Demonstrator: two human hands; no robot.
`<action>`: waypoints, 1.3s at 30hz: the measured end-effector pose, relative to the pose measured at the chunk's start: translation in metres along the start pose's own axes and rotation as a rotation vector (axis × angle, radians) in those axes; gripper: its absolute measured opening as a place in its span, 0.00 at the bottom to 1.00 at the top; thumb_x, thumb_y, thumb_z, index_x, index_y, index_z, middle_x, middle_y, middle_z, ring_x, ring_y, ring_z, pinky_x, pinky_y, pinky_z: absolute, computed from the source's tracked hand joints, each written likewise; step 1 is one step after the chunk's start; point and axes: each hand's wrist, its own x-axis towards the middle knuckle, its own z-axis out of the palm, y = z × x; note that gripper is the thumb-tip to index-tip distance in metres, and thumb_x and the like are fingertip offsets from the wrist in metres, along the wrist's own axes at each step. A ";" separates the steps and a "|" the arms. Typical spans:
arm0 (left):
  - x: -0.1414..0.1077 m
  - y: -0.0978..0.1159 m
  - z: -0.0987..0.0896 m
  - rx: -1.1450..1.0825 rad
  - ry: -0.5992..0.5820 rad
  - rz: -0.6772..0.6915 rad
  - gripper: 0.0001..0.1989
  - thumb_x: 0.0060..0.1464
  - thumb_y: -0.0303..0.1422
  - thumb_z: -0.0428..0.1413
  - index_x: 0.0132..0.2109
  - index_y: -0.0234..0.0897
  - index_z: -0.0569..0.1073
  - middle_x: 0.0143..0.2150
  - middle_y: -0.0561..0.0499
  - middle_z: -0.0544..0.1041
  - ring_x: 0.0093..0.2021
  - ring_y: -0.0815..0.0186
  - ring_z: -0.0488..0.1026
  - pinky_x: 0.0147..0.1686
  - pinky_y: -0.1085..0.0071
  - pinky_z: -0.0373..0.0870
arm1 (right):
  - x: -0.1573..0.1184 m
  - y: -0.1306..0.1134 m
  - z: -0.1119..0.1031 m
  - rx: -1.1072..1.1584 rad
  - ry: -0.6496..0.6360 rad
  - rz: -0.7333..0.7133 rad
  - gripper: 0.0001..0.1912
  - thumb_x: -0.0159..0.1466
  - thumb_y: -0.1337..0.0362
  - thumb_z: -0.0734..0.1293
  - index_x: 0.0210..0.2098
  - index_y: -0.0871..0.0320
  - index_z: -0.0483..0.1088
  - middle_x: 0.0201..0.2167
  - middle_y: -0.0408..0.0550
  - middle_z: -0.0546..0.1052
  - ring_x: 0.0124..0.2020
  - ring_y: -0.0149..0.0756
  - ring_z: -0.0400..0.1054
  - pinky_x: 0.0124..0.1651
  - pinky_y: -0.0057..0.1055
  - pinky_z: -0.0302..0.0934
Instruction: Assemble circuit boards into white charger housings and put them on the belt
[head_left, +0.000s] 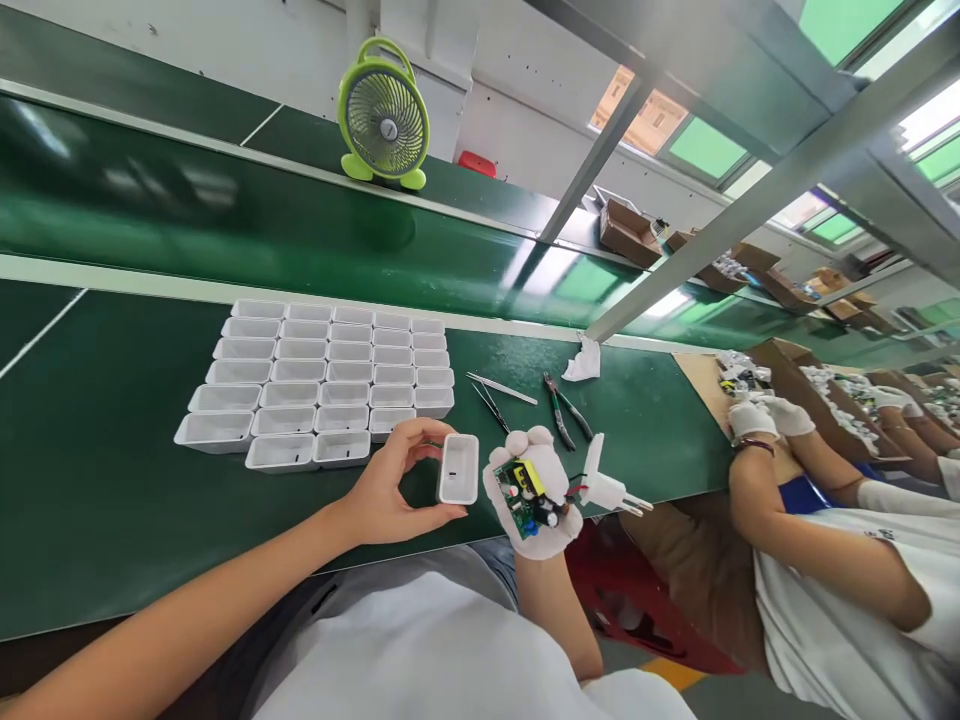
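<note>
My left hand (401,487), bare, grips a small white plastic case (460,470) between thumb and fingers, its open side facing me. To the right, my right hand (541,505) wears a white glove and holds a circuit board (517,497) in the palm, its fingers curled up around it. The board carries a yellow transformer (529,475) and a few dark and blue parts. Short red and black wires run from it to a white two-pin plug (607,487) hanging beside the glove. The case and the board are apart, at about the same height.
Rows of white cases (322,385) stand on the green bench at left. Tweezers (491,405), pliers (566,412) and a crumpled white cloth (583,360) lie beyond my hands. A green fan (385,120) stands behind. At right, a co-worker's gloved hands (769,418) work near cardboard boxes (817,395).
</note>
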 end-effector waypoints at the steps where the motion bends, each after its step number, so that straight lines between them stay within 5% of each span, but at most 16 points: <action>1: -0.001 -0.001 0.000 0.018 0.001 0.001 0.35 0.52 0.34 0.69 0.62 0.40 0.61 0.53 0.42 0.70 0.52 0.60 0.73 0.52 0.67 0.74 | 0.000 0.001 0.000 -0.015 0.004 0.002 0.38 0.42 0.35 0.76 0.46 0.45 0.70 0.42 0.49 0.72 0.44 0.46 0.72 0.61 0.52 0.64; 9: -0.002 -0.002 -0.005 0.167 0.032 0.187 0.33 0.55 0.35 0.66 0.63 0.36 0.63 0.56 0.36 0.71 0.56 0.53 0.71 0.55 0.56 0.72 | -0.003 0.004 -0.006 -0.114 0.043 0.012 0.42 0.42 0.31 0.74 0.50 0.44 0.67 0.44 0.51 0.72 0.44 0.49 0.73 0.58 0.54 0.67; 21: -0.001 -0.001 -0.006 0.160 0.014 0.254 0.33 0.57 0.33 0.65 0.65 0.36 0.61 0.58 0.34 0.70 0.59 0.52 0.70 0.54 0.56 0.75 | -0.002 -0.003 -0.005 -0.286 -0.016 -0.128 0.37 0.50 0.33 0.72 0.51 0.44 0.68 0.47 0.52 0.75 0.54 0.54 0.72 0.60 0.56 0.66; 28: 0.003 0.000 -0.007 0.188 0.018 0.323 0.34 0.56 0.34 0.66 0.65 0.35 0.62 0.57 0.34 0.71 0.57 0.52 0.71 0.53 0.55 0.74 | 0.001 -0.025 0.010 -0.565 -0.185 -0.358 0.32 0.53 0.50 0.80 0.54 0.46 0.71 0.50 0.51 0.79 0.51 0.50 0.76 0.49 0.45 0.74; 39: 0.007 0.001 -0.006 0.240 0.046 0.398 0.33 0.58 0.36 0.65 0.65 0.33 0.64 0.55 0.33 0.73 0.56 0.51 0.72 0.54 0.53 0.73 | -0.001 -0.035 0.016 -0.717 -0.199 -0.380 0.32 0.52 0.57 0.82 0.54 0.48 0.72 0.51 0.52 0.79 0.52 0.48 0.76 0.53 0.41 0.74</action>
